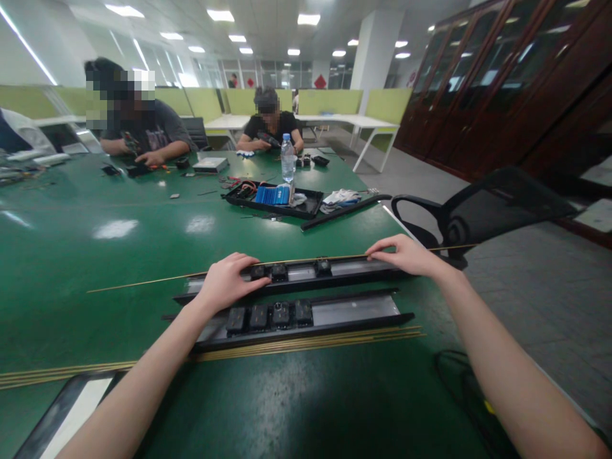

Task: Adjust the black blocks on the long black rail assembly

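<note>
A thin brass rod [143, 282] lies lengthwise along the far edge of a black channel housing [344, 278], sticking out past both ends. Several black socket modules [324, 266] sit inside this housing. My left hand [227, 280] spans the housing's left part, fingers at the far edge by the rod and thumb on the near side. Toward the right end, my right hand [399, 252] pinches the rod between thumb and fingers. Nearer to me lies a second black housing [354, 310] with several black socket modules [281, 313] in its left half.
More brass rods [315, 344] lie in front of the near housing. A phone-like black slab [67, 408] is at lower left, black cable [459, 376] at lower right. Beyond are a black tray [310, 201], a bottle [287, 156] and two people working. A chair [478, 210] stands right.
</note>
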The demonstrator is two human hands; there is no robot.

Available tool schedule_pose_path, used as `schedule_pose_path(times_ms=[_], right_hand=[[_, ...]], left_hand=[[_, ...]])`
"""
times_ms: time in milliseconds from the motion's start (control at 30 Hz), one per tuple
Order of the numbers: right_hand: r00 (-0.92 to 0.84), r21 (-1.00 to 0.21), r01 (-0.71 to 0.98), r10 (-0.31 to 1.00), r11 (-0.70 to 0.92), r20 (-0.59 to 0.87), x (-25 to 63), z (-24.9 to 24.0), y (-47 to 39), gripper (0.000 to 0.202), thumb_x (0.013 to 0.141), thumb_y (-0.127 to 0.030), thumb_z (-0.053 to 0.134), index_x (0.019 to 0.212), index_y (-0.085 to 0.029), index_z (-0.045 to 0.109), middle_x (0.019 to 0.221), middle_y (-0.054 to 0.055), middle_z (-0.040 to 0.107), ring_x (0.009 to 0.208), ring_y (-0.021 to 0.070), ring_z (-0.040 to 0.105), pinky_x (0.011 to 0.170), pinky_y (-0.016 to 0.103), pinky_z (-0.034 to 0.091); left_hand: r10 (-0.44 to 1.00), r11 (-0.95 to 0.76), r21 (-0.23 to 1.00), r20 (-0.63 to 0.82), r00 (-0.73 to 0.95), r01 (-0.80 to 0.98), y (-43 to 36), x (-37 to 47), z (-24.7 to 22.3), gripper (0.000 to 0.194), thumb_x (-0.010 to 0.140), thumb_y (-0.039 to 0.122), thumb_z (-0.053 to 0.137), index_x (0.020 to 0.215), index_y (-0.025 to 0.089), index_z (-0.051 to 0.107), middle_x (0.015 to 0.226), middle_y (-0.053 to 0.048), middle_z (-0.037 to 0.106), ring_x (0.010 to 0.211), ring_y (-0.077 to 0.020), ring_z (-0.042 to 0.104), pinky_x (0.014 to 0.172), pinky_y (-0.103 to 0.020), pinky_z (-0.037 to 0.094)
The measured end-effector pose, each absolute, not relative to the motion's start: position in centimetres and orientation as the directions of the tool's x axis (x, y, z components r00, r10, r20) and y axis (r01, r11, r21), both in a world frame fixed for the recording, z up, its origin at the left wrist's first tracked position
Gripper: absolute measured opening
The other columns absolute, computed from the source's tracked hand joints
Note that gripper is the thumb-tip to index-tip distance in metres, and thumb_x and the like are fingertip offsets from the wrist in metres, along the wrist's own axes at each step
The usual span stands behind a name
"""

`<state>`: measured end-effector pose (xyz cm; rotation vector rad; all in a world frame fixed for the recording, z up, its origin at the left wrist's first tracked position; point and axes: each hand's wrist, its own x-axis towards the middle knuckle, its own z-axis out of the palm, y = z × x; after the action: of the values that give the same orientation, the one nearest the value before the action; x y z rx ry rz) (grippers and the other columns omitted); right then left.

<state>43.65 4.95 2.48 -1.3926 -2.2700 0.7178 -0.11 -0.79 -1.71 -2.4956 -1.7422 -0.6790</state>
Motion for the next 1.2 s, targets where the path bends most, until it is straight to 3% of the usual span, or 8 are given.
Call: schedule_pose_path(times_ms=[267, 533, 767, 1200], right_hand=[[-0.280, -0.510, 0.809, 0.955, 0.291, 0.101, 47.2, 2.5, 5.8, 0.030, 0.083, -0.049, 0.067, 0.094, -0.025, 0.081, 0.102, 0.003, 0.080, 0.100, 0.0304, 0.072, 0.095, 0.040, 0.053], [-0.301, -0.495, 0.801, 0.941, 0.337, 0.155, 45.4, 2.9, 5.2, 0.028, 0.084, -0.047, 0.066, 0.092, -0.026, 0.081, 0.098, 0.002, 0.080, 0.093, 0.0290, 0.074, 0.093, 0.039, 0.055], [-0.348, -0.489, 0.775, 0.916, 0.400, 0.198, 44.1, 2.7, 5.1, 0.025, 0.086, -0.044, 0.064, 0.092, -0.026, 0.080, 0.102, 0.002, 0.080, 0.100, 0.0287, 0.072, 0.093, 0.040, 0.053], [-0.523, -0.456, 0.613, 0.764, 0.645, 0.378, 38.9, 1.5, 3.9, 0.020, 0.089, -0.035, 0.064, 0.101, -0.028, 0.078, 0.102, 0.006, 0.077, 0.100, 0.0248, 0.068, 0.093, 0.041, 0.053]], left_hand=[[0.890, -0.368, 0.206, 0.359, 0.280, 0.907, -0.8, -0.1, -1.8, 0.054, 0.082, 0.070, 0.062, 0.103, 0.022, 0.074, 0.106, -0.008, 0.075, 0.096, -0.0262, 0.070, 0.083, -0.035, 0.055], [0.890, -0.369, 0.212, 0.362, 0.278, 0.905, -0.8, -0.2, -1.8, 0.053, 0.081, 0.070, 0.062, 0.103, 0.022, 0.074, 0.106, -0.008, 0.075, 0.095, -0.0263, 0.070, 0.084, -0.035, 0.054], [0.892, -0.364, 0.207, 0.357, 0.276, 0.908, -0.8, -0.2, -1.7, 0.054, 0.081, 0.071, 0.061, 0.102, 0.022, 0.074, 0.107, -0.008, 0.075, 0.096, -0.0266, 0.070, 0.084, -0.036, 0.054], [0.897, -0.359, 0.219, 0.351, 0.270, 0.907, -0.9, -0.1, -1.6, 0.053, 0.081, 0.070, 0.062, 0.103, 0.023, 0.074, 0.107, -0.008, 0.075, 0.096, -0.0267, 0.070, 0.084, -0.036, 0.054]])
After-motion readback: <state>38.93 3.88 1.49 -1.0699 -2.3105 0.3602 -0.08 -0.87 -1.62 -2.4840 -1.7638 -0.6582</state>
